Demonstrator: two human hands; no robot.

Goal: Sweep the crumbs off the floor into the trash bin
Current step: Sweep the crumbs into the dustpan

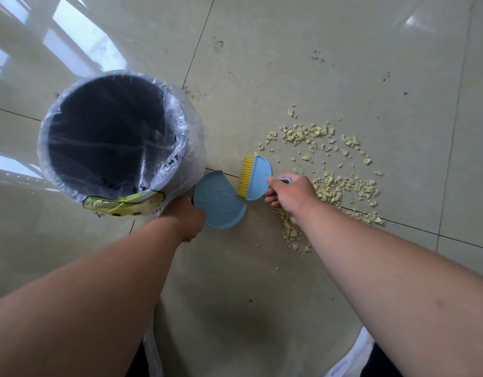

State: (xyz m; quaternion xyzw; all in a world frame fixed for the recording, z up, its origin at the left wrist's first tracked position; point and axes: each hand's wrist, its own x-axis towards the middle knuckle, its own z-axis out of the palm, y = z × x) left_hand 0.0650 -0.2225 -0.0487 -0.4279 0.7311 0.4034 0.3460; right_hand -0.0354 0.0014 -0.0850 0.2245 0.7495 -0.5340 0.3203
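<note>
Two bare forearms reach forward and down from the lower corners of the head view, converging toward the middle. The left hand (187,220) is seen from the back, wrist slightly bent, its fingers curled out of sight around the near edge of a blue dustpan (220,204). The right hand (290,193), a little farther forward, grips the handle of a small blue brush (258,178), thumb laid along the top, knuckles up, fingers wrapped beneath. The hands sit near each other without touching.

Indoor room, glossy beige tiled floor (316,50), window reflections
</note>
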